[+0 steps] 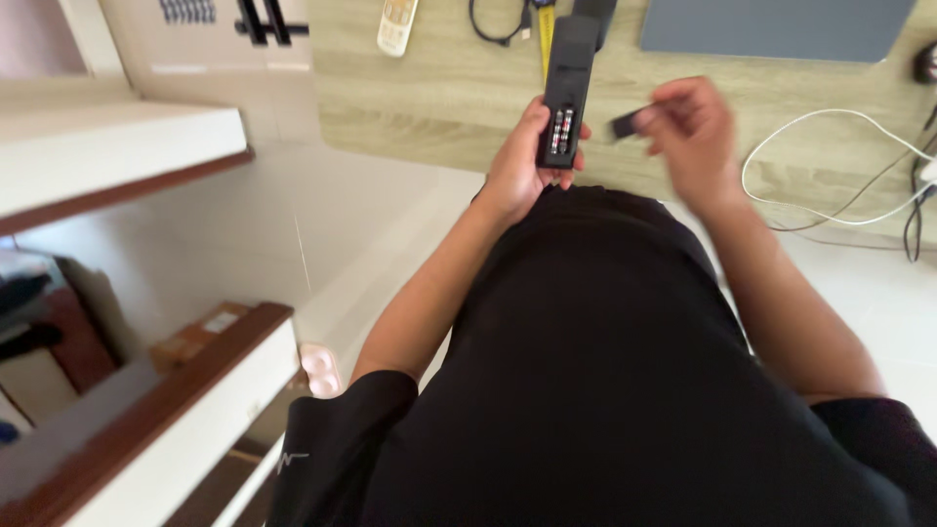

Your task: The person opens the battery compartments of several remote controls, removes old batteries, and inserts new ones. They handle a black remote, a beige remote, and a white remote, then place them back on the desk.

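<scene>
The black remote (566, 93) stands upright near twelve o'clock, its back open and batteries (560, 130) showing, over the edge of the wooden desk (439, 98). The left hand (517, 161) grips its lower end, fingers wrapped around it. At about one o'clock the right hand (688, 132), blurred, pinches a small black cover (625, 124) just beside the remote. On the desk lie a white remote (397, 24) at eleven, a grey laptop (771, 27) and a white cable (830, 166) at two.
</scene>
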